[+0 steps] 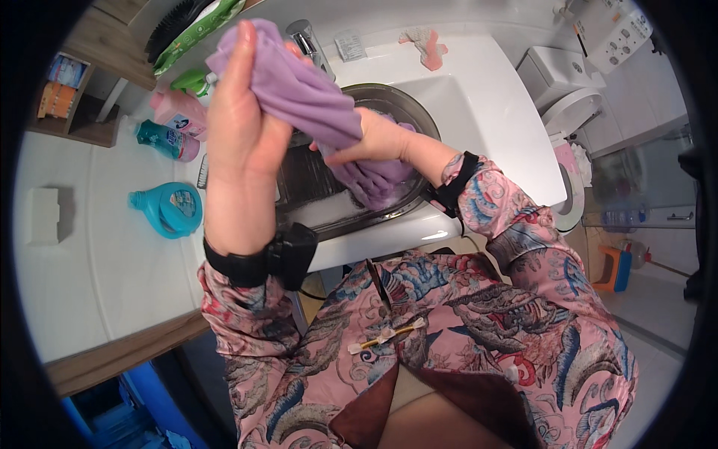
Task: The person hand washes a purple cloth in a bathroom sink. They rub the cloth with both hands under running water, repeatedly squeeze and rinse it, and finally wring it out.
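A wet-looking purple cloth [303,92] stretches between my hands above the sink. My left hand [244,115] holds its upper end, thumb up along the fabric. Lower down, my right hand [378,137] grips the same cloth around its middle. The rest of the fabric hangs in folds into a metal basin [426,115], where whitish suds lie on the near side. Inside the basin, a dark ribbed surface shows left of the cloth. The basin sits in a white washbasin [505,129], below a chrome faucet [305,39] partly hidden by the cloth.
At the left stand a turquoise detergent jug [174,210], a teal bottle [162,139], a pink bottle [182,112] and a green bottle [190,82]. A pink-and-white cloth [429,47] lies on the back rim. A toilet [572,106] is at the right.
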A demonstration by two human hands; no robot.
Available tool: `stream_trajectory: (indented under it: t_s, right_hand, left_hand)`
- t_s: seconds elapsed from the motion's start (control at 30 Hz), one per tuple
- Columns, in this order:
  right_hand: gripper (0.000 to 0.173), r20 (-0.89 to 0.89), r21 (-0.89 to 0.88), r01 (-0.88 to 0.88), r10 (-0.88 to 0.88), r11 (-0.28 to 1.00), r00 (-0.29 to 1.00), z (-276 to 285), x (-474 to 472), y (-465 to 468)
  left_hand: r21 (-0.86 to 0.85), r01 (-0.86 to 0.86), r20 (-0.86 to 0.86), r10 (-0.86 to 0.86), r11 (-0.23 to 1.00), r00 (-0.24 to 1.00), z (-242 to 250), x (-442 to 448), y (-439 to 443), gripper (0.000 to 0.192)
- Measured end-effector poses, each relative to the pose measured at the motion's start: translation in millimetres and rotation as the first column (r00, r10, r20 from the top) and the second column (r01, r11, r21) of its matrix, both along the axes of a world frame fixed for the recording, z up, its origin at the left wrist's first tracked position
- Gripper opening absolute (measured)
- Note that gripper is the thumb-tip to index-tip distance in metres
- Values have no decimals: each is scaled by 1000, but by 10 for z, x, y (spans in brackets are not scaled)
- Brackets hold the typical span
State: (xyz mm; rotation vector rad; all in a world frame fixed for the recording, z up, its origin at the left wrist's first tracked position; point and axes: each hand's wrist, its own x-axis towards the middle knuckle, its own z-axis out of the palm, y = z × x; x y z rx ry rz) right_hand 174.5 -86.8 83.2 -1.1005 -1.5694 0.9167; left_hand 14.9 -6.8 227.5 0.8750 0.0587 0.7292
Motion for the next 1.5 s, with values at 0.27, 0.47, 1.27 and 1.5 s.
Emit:
stream_trajectory:
  t_s: [0.27,0.47,1.27,1.5]
  right_hand:
    - [35,-747,-166,278,-305,946,591,219,157,-234]
    - [39,-462,-477,534,-715,699,524,-274,386,-334]
    - [60,756,-310,592,-185,744,628,-791,157,-88]
    - [76,598,-342,460,-189,819,779,-832,-176,-372]
  left_hand:
    - [-100,-327,-157,309,940,938,-618,-45,203,26]
    - [-114,-247,-493,161,962,855,-2006,144,-34,25]
    - [847,226,-518,649,482,558,-2263,-482,41,53]
    - [882,384,-459,686,274,565,-2335,-195,-11,66]
